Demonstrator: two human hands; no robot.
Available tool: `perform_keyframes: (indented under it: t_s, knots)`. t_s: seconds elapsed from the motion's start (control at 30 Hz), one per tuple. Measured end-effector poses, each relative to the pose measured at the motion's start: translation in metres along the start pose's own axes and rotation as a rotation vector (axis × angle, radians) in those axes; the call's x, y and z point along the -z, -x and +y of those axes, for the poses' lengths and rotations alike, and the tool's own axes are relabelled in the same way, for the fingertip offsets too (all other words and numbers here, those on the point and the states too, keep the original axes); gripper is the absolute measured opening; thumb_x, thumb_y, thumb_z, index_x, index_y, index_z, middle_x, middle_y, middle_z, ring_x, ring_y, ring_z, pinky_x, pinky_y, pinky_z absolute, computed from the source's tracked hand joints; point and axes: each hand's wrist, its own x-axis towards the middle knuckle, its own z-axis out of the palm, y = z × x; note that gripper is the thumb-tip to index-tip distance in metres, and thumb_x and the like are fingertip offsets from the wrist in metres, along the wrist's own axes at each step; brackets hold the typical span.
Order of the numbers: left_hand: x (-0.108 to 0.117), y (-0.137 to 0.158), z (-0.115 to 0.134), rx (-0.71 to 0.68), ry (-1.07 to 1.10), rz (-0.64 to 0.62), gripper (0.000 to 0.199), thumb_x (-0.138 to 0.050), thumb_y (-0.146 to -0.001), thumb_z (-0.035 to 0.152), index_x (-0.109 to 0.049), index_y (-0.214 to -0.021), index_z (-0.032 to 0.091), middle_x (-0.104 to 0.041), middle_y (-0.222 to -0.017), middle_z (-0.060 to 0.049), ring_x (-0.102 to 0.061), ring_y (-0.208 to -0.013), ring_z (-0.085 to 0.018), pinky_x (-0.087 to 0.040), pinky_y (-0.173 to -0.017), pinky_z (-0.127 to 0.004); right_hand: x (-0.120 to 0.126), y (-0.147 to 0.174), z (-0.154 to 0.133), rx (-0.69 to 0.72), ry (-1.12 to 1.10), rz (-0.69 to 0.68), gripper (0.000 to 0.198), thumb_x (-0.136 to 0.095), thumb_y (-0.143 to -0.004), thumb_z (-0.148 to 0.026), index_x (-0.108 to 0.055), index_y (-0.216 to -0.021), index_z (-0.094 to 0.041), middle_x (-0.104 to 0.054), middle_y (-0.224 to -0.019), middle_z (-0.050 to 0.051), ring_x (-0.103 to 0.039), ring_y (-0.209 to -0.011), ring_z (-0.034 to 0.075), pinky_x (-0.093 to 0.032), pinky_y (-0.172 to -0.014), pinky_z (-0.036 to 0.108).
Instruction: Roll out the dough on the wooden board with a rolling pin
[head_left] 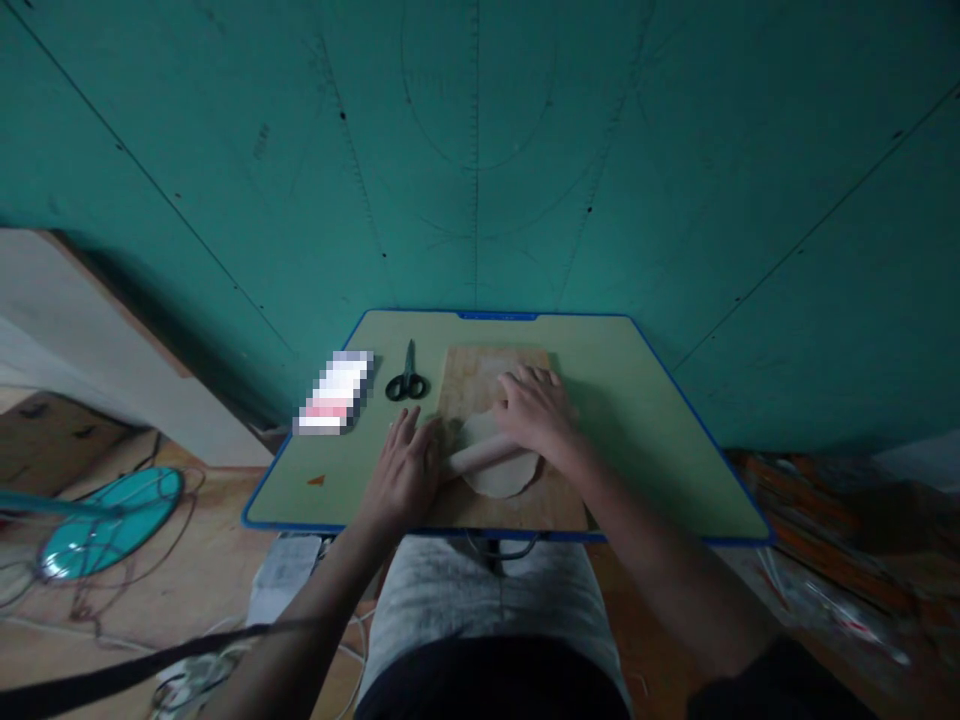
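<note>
A pale rolling pin lies slantwise across a flat round of dough on a wooden board. My left hand rests over the pin's near left end, fingers reaching forward past it. Over the far right end, my right hand is closed with its fingers bent, and it covers that end of the pin. The dough's right edge is partly hidden beneath my right hand and wrist.
The board sits on a small pale-green table with a blue rim, against a green wall. Black-handled scissors, a blurred-out phone-like rectangle and a small orange triangle lie left. Cables trail on the floor.
</note>
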Motion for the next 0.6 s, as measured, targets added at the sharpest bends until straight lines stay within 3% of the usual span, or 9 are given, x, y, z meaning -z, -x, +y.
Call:
perform_keyframes:
  t_s: [0.4,0.5,0.6]
  knots:
    - [0.018,0.033,0.049,-0.121,-0.09,-0.024,0.044,-0.038,-0.098,0.023,-0.049,-0.14,0.016,-0.052,-0.147,-0.016,-0.029,-0.149,-0.036,-0.037,-0.115,-0.06,-0.011,0.064,0.015,0.104,0.009,0.099,0.04,-0.043,-0.092,-0.024,-0.065,-0.126,-0.017,-0.059,-0.14,0.014,-0.047,-0.132,0.029,-0.02,-0.117,0.047]
    - [0.018,0.028,0.052,-0.096,-0.107,-0.025,0.046,-0.038,-0.097,0.023,-0.048,-0.141,0.015,-0.053,-0.146,-0.015,-0.029,-0.148,-0.037,-0.036,-0.115,-0.061,-0.013,0.076,0.016,0.105,0.005,0.128,0.039,-0.041,-0.095,-0.025,-0.064,-0.126,-0.018,-0.059,-0.139,0.014,-0.048,-0.131,0.028,-0.022,-0.116,0.046]
    - [0.015,0.011,0.047,-0.046,-0.105,-0.053,0.042,-0.037,-0.097,0.023,-0.051,-0.136,0.014,-0.058,-0.14,-0.016,-0.042,-0.142,-0.033,-0.036,-0.115,-0.058,-0.011,0.073,0.015,0.092,0.007,0.127,0.037,-0.041,-0.095,-0.025,-0.067,-0.122,-0.018,-0.062,-0.135,0.013,-0.05,-0.128,0.028,-0.025,-0.115,0.044]
